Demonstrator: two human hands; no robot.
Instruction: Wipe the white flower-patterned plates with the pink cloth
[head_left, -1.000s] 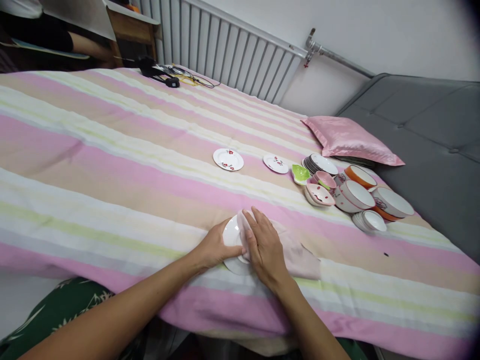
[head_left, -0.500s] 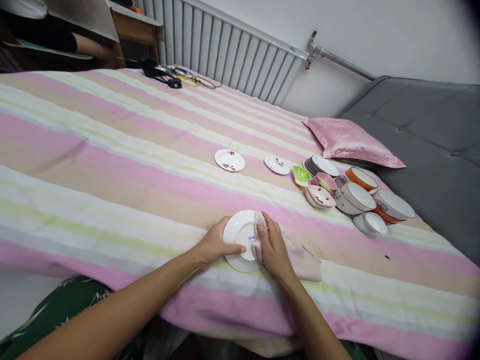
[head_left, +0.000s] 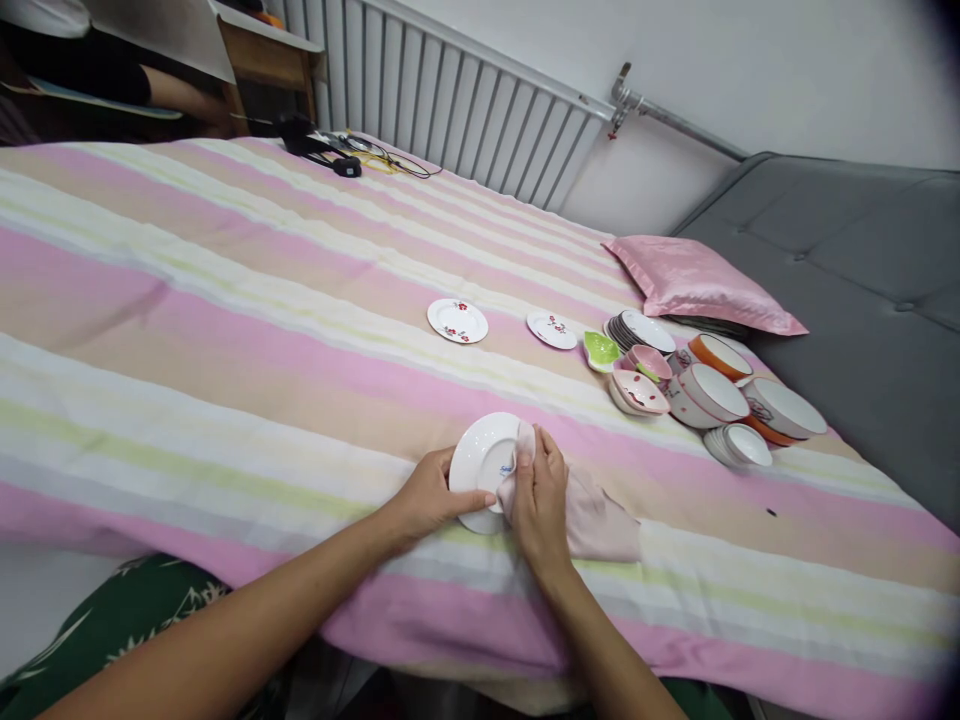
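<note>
A small white plate (head_left: 478,462) is held over the near edge of the bed, its underside with a blue mark facing me. My left hand (head_left: 429,498) grips its left rim, thumb lying across the face. Closed on a pale pink cloth (head_left: 604,518), my right hand (head_left: 541,500) presses it over the plate's right rim. The rest of the cloth trails to the right onto the bedspread. Beyond my hands lie two white plates with red flowers, one in the middle (head_left: 457,321) and one farther right (head_left: 552,330).
On the right stand a plate stack (head_left: 646,330), a green leaf-shaped dish (head_left: 601,350), pink bowls (head_left: 637,391), larger bowls (head_left: 706,392) and small white bowls (head_left: 738,445). Behind are a pink pillow (head_left: 705,288) and grey headboard (head_left: 847,235). Cables (head_left: 382,155) lie far left; a person's leg (head_left: 184,95) shows beyond.
My right hand has turned and slid slightly with the cloth along the plate's right rim. The plate has tilted and shifted a little; my left hand still holds it.
</note>
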